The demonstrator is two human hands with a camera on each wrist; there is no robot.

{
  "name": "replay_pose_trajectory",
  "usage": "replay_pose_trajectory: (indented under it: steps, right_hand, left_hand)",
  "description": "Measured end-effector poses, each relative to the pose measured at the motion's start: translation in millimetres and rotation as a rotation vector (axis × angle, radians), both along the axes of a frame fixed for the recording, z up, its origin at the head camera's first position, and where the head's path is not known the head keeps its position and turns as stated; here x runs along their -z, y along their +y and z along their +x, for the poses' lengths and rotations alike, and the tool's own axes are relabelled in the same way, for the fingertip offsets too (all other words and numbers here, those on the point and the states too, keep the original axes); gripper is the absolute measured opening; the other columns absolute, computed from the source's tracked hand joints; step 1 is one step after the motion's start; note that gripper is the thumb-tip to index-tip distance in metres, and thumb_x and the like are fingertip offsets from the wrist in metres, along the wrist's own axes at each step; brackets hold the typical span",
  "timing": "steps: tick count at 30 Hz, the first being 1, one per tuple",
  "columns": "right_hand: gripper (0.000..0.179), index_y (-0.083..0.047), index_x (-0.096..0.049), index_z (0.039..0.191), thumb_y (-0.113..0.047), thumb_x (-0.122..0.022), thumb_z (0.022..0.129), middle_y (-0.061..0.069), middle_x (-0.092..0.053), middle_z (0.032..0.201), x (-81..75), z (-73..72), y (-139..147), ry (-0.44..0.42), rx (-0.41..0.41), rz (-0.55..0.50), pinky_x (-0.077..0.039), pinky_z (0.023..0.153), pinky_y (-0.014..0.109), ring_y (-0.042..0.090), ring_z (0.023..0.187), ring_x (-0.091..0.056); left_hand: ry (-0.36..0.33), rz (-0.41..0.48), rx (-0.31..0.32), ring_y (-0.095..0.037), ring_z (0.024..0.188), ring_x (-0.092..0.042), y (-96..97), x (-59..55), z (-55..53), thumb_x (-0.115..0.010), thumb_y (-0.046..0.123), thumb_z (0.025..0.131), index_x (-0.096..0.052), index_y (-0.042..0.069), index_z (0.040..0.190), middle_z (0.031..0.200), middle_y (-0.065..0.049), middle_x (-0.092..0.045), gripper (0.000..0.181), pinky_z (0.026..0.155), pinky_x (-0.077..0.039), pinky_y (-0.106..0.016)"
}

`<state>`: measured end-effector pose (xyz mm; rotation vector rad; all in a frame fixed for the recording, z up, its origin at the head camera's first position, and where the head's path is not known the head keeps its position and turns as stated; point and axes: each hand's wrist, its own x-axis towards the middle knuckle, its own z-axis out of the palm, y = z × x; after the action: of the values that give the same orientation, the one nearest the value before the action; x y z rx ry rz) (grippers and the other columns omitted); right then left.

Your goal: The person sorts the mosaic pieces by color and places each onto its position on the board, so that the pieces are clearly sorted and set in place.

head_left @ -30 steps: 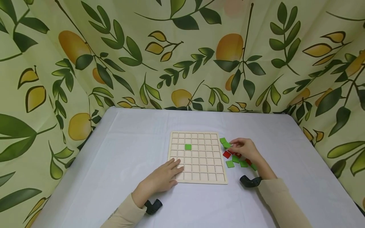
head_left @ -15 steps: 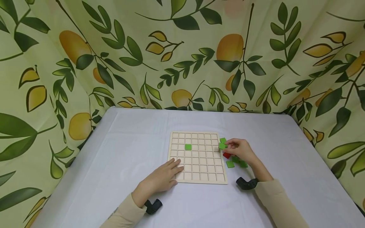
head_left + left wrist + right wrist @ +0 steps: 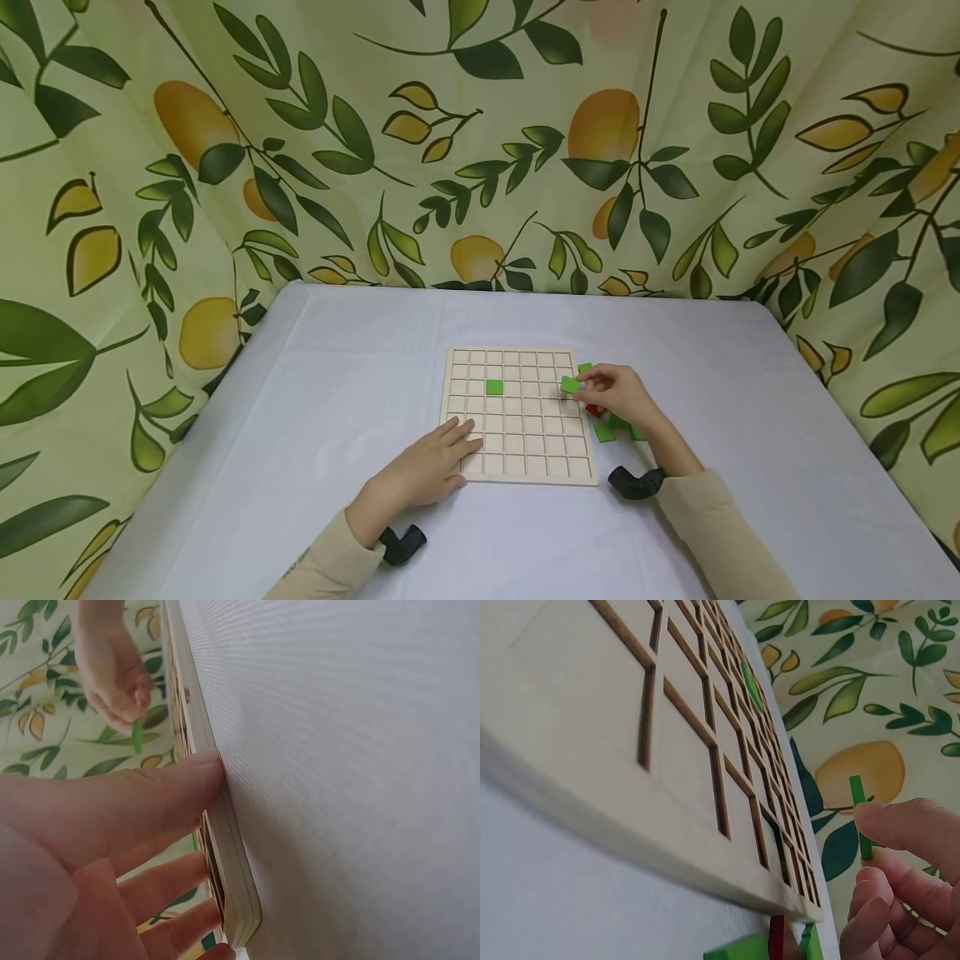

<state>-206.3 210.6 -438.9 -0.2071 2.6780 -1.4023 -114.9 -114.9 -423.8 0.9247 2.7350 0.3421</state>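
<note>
A pale wooden grid board (image 3: 534,425) lies on the table, with one green square tile (image 3: 495,387) set in a cell of its upper left part. My left hand (image 3: 429,463) rests on the board's lower left corner, its fingers spread over the surface and the thumb (image 3: 176,780) against the front edge. Between thumb and fingertips, my right hand (image 3: 624,395) pinches a second green tile (image 3: 570,385) above the board's right side. In the right wrist view that pinched tile (image 3: 861,817) appears edge-on, raised off the board.
Right of the board, partly under my right hand, lie several loose green tiles (image 3: 604,433) and a red tile (image 3: 594,411). A white cloth (image 3: 360,358) covers the table. Behind it hangs a leaf-and-fruit patterned curtain (image 3: 480,167).
My right hand has picked a green tile from the loose pile and carried it left, over the board's right edge. My left hand has stayed in place.
</note>
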Motion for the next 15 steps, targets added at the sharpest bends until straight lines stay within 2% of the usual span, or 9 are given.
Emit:
replay_pose_trajectory:
  steps: [15]
  right_hand:
    - [0.03,0.007,-0.067,0.103,-0.01,-0.077,0.079,0.005,-0.06,0.075,2.6,-2.0,-16,0.028,-0.076,-0.044,-0.042,0.048,0.016,0.003,0.06,-0.049]
  left_hand:
    - [-0.001,-0.003,0.001,-0.036,0.146,-0.033,0.2,-2.0,0.9,-0.063,0.021,0.092,-0.05,0.008,0.14,0.154,-0.016,-0.039,0.051,0.12,-0.033,-0.045]
